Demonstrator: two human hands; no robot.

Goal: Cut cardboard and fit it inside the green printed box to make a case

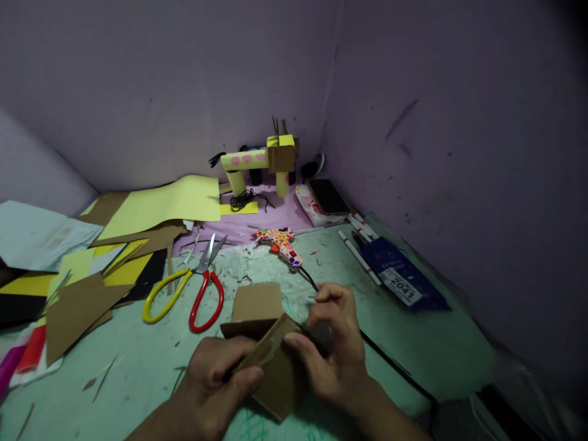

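Between my hands is a folded piece of brown cardboard (278, 376), tilted, with a whitish smear along its upper edge. My left hand (215, 380) pinches its left side between thumb and fingers. Gripping the upper right edge is my right hand (337, 349), its thumb pressed on the near face and its fingers behind. Just beyond lies another cardboard flap (257, 301); whether it joins the held piece I cannot tell. A flower-patterned glue gun (282, 244) rests past my right hand, its black cord (386, 358) running behind that hand. Scissors (204, 269) with yellow and red handles lie open to the left.
A yellow paper-and-cardboard animal figure (245, 160) stands at the back, near black string (245, 199). Yellow paper (174, 202) and cardboard scraps (82, 312) cover the left. At right are a phone (328, 196), white pens (358, 257) and a blue packet (399, 275), beside the wall.
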